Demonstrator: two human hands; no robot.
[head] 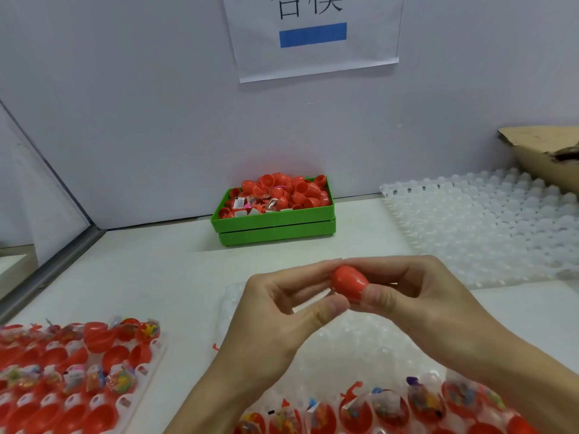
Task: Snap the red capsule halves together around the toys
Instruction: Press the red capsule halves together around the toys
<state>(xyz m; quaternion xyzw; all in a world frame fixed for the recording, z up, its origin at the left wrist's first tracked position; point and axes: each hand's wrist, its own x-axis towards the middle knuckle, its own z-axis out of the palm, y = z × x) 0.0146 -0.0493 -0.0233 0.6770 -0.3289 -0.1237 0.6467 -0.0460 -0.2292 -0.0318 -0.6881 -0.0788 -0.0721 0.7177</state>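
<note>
At our left, a white moulded tray (150, 346) keeps open red halves with bagged toys upright for capping. Our left hand (275, 311) and right hand (416, 296) pinch the red egg-shaped plastic capsule (349, 281) end to end above the table, likely pressing its seam closed.
</note>
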